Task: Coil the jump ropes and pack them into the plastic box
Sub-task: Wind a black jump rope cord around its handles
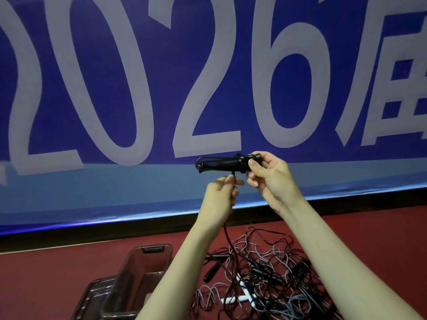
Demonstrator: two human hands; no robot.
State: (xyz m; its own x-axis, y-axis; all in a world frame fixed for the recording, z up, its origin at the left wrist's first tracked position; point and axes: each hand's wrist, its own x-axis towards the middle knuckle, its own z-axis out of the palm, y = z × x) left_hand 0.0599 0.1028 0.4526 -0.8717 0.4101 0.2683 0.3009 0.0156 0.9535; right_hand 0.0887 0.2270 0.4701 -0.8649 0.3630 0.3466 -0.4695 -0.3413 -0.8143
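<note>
Two hands mid-frame: right hand (265, 174) grips black handles (221, 163); left hand (221, 192) pinches the rope (227, 234) beneath.

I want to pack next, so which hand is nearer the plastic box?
Left. The left hand is up above and right of the plastic box; the right hand, gripping the jump rope handles, is farther right.

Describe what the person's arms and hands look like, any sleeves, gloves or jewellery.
Both forearms are bare up to the frame's edge, with no sleeves in view. The left hand and the right hand wear no gloves. No rings, watch or bracelet show on the fingers or wrists, and no markings are visible.
</note>
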